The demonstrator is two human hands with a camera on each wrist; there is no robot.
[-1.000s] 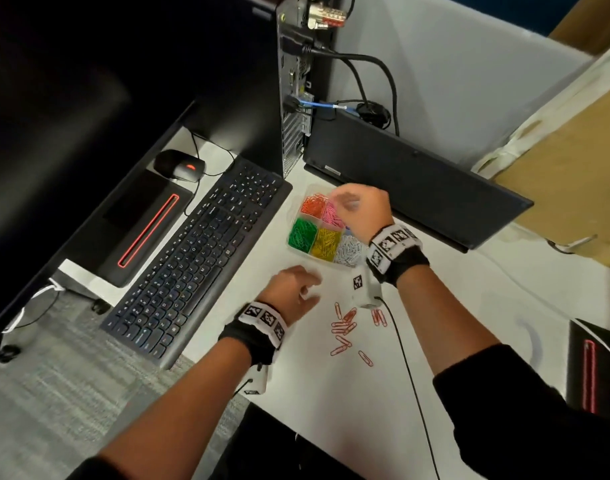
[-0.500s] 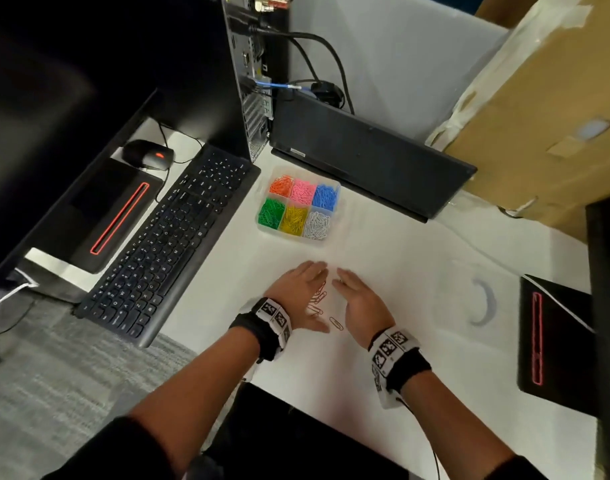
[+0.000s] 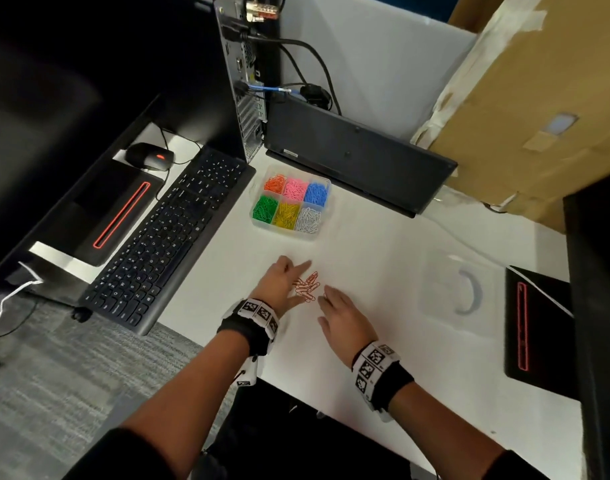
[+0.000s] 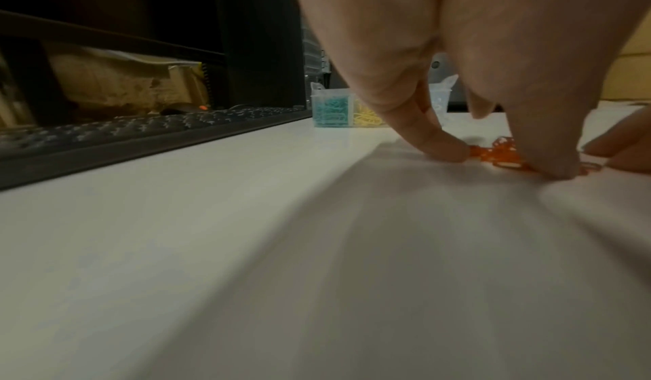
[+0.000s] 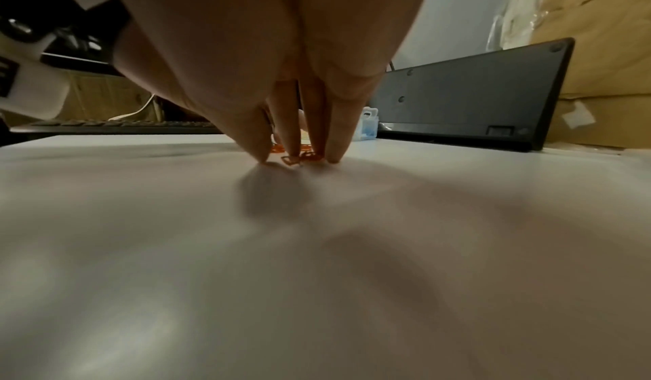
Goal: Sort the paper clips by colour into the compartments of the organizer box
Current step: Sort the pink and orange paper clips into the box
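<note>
A clear organizer box sits mid-table with orange, pink, blue, green, yellow and white paper clips, each colour in its own compartment. Nearer me, a small pile of red paper clips lies on the white table. My left hand rests flat to the pile's left, its straight fingers touching the clips. My right hand is flat on the pile's right, fingertips pressing the table against the clips.
A black keyboard and mouse lie to the left. A computer tower and a leaning black keyboard stand behind the box. A cardboard box is at right, with a clear lid and a black device.
My right hand has left the organizer box and come down beside the clips. Both hands have pushed the scattered red clips into one tight pile between them.
</note>
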